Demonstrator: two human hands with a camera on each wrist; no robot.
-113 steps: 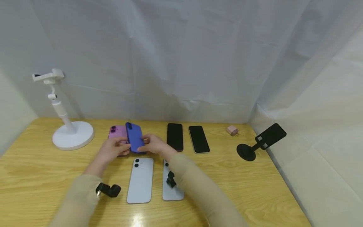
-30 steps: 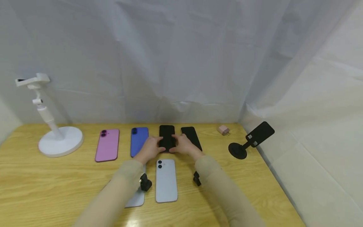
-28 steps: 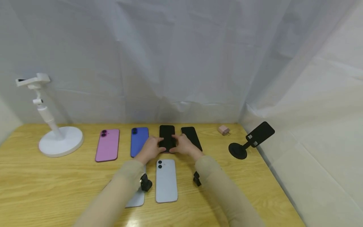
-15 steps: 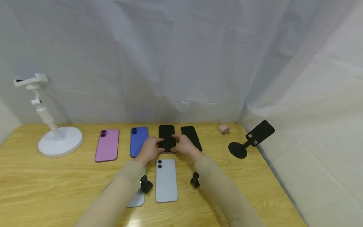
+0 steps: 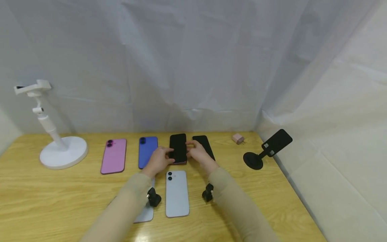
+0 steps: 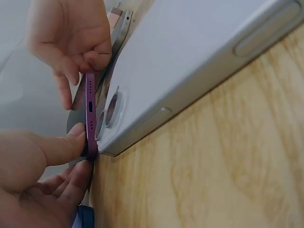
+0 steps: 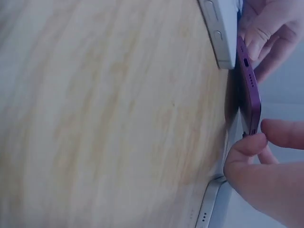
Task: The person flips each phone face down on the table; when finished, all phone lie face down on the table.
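Observation:
A smartphone (image 5: 178,148) with a black screen facing up and a purple frame is between both hands at the back of the table. My left hand (image 5: 158,160) pinches its left edge, thumb on the screen side. At its right edge, my right hand (image 5: 198,154) pinches it between thumb and fingers. In the right wrist view the purple bottom edge of the smartphone (image 7: 250,85) tilts, with its right side raised off the table. A second dark-screened phone (image 5: 205,146) lies partly behind my right hand. A blue phone (image 5: 147,151) lies left of my left hand.
A pink phone (image 5: 113,156) lies left. Nearer are a white phone (image 5: 177,195) and another white phone (image 5: 146,212), partly under the left sleeve. A white stand (image 5: 63,153) is far left; a pink charger plug (image 5: 238,138) and black stand (image 5: 253,160) are right.
Earlier both hands held the blue phone beside the pink one; they have moved right to the purple-framed smartphone. Within the last half second its right side has risen, with my right hand.

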